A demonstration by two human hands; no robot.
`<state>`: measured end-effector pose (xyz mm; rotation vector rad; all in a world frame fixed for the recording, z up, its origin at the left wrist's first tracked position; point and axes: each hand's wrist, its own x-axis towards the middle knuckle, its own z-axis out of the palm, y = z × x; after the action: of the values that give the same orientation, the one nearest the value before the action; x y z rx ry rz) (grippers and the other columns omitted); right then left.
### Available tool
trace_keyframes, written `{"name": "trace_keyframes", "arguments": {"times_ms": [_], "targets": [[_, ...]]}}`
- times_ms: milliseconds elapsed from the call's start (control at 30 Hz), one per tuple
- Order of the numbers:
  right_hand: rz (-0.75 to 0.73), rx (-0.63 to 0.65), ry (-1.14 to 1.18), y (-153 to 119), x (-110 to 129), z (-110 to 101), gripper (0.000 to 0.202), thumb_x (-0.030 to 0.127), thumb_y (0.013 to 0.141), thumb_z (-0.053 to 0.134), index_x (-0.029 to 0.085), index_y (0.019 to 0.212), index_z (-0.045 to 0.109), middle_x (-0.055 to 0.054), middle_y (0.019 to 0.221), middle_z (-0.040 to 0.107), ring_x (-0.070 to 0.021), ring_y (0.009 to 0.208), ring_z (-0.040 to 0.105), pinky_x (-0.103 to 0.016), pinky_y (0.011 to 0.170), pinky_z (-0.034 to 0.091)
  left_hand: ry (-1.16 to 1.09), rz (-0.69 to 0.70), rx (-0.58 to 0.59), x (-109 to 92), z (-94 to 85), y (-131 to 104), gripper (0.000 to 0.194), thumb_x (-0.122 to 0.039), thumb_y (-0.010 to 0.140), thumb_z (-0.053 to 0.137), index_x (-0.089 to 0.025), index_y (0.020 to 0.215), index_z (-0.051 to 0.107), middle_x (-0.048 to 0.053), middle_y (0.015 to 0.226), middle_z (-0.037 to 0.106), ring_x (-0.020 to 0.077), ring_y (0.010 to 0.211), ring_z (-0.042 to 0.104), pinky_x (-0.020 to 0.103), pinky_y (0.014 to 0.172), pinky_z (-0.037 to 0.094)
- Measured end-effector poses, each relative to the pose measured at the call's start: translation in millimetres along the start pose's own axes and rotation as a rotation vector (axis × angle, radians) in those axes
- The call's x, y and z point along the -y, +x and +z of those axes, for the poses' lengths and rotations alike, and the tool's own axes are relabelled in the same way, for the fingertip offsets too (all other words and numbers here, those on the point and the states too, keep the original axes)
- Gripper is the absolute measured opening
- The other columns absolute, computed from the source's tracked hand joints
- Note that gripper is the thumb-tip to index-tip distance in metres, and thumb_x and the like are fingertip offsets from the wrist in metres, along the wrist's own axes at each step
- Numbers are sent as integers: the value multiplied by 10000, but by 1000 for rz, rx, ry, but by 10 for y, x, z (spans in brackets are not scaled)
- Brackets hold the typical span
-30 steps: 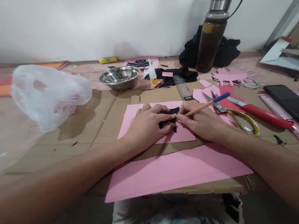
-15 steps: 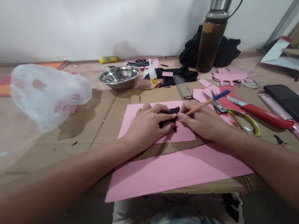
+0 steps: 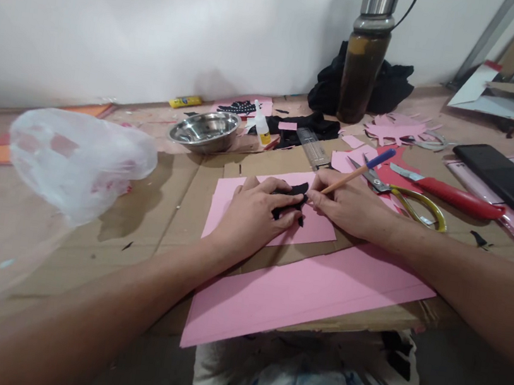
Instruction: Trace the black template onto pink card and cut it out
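Note:
My left hand (image 3: 254, 211) lies with its fingers spread over a black cut-out piece (image 3: 295, 199), pressing it onto a sheet of pink paper (image 3: 316, 229). In my right hand (image 3: 339, 201) is an orange pen with a blue end (image 3: 353, 173), gripped like a writing tool. Its tip meets the right edge of the black piece, though the exact contact is partly hidden by fingers. A larger pink sheet (image 3: 270, 303) lies in front, partly under my forearms.
Scissors (image 3: 402, 197), a red-handled cutter (image 3: 457, 198) and a black phone (image 3: 507, 178) lie to the right. Behind are a metal bowl (image 3: 205, 134), a glue bottle (image 3: 261, 126), a ruler (image 3: 311, 149) and a tall drink bottle (image 3: 364, 67). A white plastic bag (image 3: 74, 160) sits left on the cardboard (image 3: 131, 270).
My right hand and the pen have shifted very slightly, with the pen tilting a little. My left hand stays on the black piece.

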<state>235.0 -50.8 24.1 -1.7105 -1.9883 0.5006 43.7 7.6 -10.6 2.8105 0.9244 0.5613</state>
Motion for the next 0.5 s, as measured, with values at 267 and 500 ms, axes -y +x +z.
{"name": "trace_keyframes", "arguments": {"times_ms": [267, 500], "targets": [[-18, 53, 53, -14, -7, 14, 201, 267, 926, 491, 202, 741, 450, 1, 725, 513, -135, 687, 453, -265, 608, 304, 2, 4, 23, -2, -9, 1, 259, -379, 950, 564, -306, 1104, 760, 23, 1209, 716, 242, 1156, 604, 439, 990, 406], [43, -11, -6, -18, 68, -29, 254, 199, 913, 497, 211, 684, 388, 4, 681, 482, -134, 651, 415, -291, 614, 285, -11, -1, 1, 18, 17, -4, 281, -413, 949, 567, -310, 1137, 748, 28, 1213, 709, 235, 1124, 614, 445, 999, 413]]}}
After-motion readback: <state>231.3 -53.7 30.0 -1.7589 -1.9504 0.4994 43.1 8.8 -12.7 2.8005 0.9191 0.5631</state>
